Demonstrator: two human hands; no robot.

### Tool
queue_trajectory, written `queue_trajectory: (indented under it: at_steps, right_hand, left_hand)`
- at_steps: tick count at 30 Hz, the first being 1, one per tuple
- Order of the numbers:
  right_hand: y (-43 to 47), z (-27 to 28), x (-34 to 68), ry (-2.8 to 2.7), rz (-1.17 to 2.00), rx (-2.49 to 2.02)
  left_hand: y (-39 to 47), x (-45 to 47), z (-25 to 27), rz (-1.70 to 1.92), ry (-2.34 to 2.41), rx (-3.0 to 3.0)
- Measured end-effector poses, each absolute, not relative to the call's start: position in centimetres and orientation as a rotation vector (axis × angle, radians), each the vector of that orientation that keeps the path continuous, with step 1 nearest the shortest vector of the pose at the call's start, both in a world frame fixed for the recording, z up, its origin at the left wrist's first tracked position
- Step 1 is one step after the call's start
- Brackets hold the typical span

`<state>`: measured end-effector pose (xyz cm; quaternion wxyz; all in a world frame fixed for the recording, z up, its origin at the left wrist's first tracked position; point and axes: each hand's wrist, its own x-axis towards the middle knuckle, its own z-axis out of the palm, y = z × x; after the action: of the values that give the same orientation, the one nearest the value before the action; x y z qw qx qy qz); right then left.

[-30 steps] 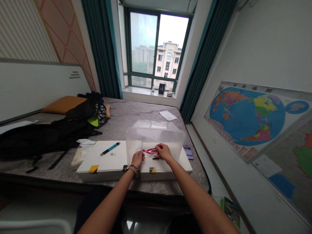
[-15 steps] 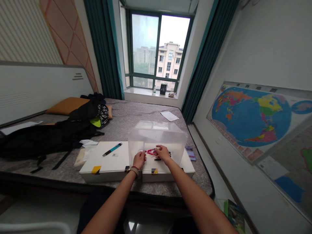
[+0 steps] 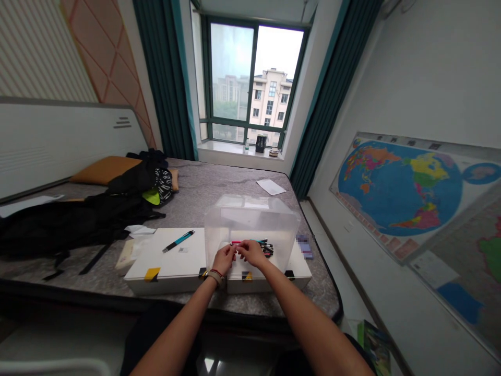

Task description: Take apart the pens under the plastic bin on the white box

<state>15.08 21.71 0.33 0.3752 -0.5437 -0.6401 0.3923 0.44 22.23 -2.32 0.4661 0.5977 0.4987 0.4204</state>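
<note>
Meeting in apparent fine handling, your left hand and right hand curl, any grip hidden; pens lie in the clear plastic bin; the next move likely calls for steadiness.

L fingers prob. touching R fingers, nr pens.

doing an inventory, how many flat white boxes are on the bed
2: the left white box, with the blue pen on it, and the right white box, partly behind the clear bin. More could be hidden.
</note>
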Motion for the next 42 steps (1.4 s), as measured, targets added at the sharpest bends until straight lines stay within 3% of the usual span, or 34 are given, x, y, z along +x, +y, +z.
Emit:
queue_trajectory:
  at_steps: [9,20,42]
  right_hand:
    - [22.1,0.3,15.0,-1.566,1.024,-1.398]
    - [20.9,0.4,16.6,-1.662,0.523,-1.639]
    - [17.0,-2.5,18.2,-1.748,0.256,-1.72]
  left_hand:
    - [22.1,0.2,-2.0,1.007,1.17,1.411]
    - [22.8,0.3,-3.3,1.19,1.161,1.265]
    - [22.3,1.9,-3.1,1.176,1.399,1.332]
